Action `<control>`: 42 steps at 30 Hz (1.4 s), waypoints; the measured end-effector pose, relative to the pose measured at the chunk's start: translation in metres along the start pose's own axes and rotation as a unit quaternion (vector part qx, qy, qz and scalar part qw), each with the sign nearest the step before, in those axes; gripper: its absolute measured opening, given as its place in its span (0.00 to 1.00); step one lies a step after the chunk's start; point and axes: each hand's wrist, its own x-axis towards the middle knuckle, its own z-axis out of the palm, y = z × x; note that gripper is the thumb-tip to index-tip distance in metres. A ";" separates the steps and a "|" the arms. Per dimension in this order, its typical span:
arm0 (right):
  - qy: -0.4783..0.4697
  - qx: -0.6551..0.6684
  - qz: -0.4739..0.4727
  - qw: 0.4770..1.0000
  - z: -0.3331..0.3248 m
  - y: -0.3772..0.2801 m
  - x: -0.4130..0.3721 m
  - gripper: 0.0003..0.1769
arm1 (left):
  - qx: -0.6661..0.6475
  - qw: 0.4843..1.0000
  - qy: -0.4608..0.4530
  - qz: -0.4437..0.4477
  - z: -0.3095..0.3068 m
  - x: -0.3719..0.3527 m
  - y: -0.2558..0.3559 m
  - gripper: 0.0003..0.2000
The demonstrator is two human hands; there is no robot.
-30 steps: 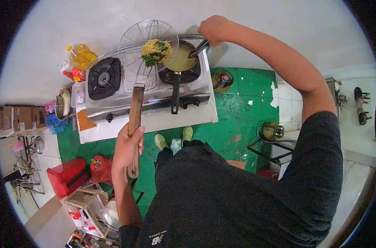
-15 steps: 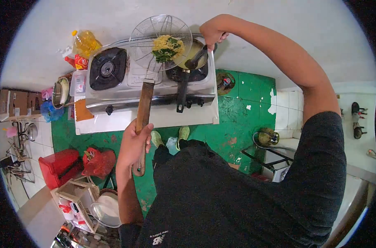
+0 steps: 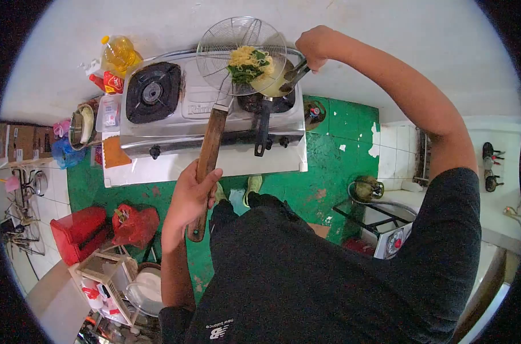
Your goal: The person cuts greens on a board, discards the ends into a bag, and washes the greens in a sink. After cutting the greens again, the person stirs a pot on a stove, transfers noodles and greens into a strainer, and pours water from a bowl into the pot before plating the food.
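My left hand [image 3: 194,189] is wrapped around the wooden handle [image 3: 213,135] of a wire strainer [image 3: 217,31]. Cooked noodles [image 3: 246,55] and dark leafy greens [image 3: 244,74] lie in its basket, which is held above the stove and partly over a pan. This pan [image 3: 263,123], its black handle towards me, sits on the right burner with pale, cloudy liquid inside. Beyond it, my right hand [image 3: 316,49] is closed on a black utensil [image 3: 297,70] with its lower end in the pan. Whether that is tongs or a ladle I cannot make out.
The two-burner stove [image 3: 194,107] has a bare left burner [image 3: 153,93]. An oil bottle [image 3: 120,55], a red packet [image 3: 112,83] and a metal bowl [image 3: 81,126] are to its left. A red bin [image 3: 80,232] stands on the green floor; a gas cylinder [image 3: 368,189] is right.
The strainer with the noodles has shifted right, further over the pan, along with my left hand. My right hand has moved right and slightly down, turning the black utensil.
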 end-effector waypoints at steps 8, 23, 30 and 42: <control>0.056 -0.016 0.008 0.998 -0.007 -0.005 0.003 0.15 | -0.003 1.000 -0.012 0.012 -0.010 0.004 0.000 0.12; 0.152 -0.098 -0.051 0.982 -0.020 0.012 -0.034 0.07 | 0.007 1.000 -0.025 0.006 -0.011 0.007 0.003 0.13; 0.219 -0.238 -0.143 0.935 -0.019 0.013 -0.023 0.03 | 0.004 1.000 0.002 0.003 -0.001 0.004 -0.002 0.12; 0.279 -0.288 -0.237 0.885 -0.021 0.002 -0.005 0.07 | -0.039 0.999 0.037 0.007 0.024 0.001 -0.004 0.12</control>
